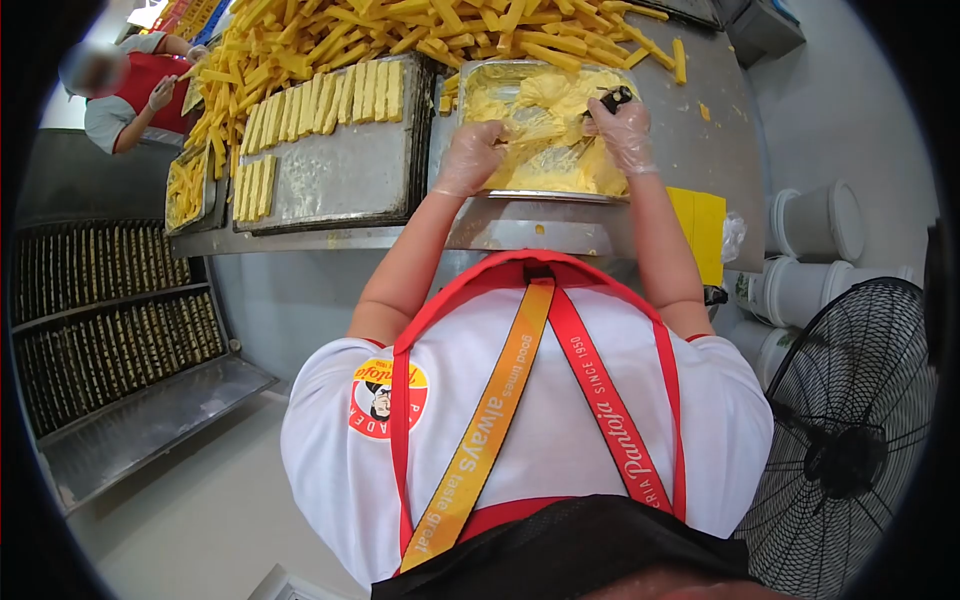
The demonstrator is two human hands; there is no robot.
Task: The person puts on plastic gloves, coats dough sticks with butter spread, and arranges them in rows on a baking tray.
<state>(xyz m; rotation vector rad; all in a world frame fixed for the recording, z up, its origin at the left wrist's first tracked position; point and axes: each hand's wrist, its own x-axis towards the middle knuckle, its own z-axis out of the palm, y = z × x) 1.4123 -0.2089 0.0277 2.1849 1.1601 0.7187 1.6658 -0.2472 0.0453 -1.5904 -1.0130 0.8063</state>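
A metal tray [545, 195] on the table holds a soft yellow mixture [545, 95] with a plastic film or bag smeared with it. My left hand [473, 157], in a clear plastic glove, is closed on the film at the tray's left side. My right hand [622, 132], gloved too, grips a black-handled tool [615, 98] over the tray's right side; its working end is hidden. Left of this tray, a stack of baking trays [335, 170] carries rows of pale yellow sticks [325, 103].
A large heap of yellow sticks [330, 35] covers the table's back. Another person [150, 90] stands at the upper left. A rack of filled trays [110, 300] is at the left. White buckets [800, 290], a yellow sheet [697, 235] and a black fan [845, 455] are at the right.
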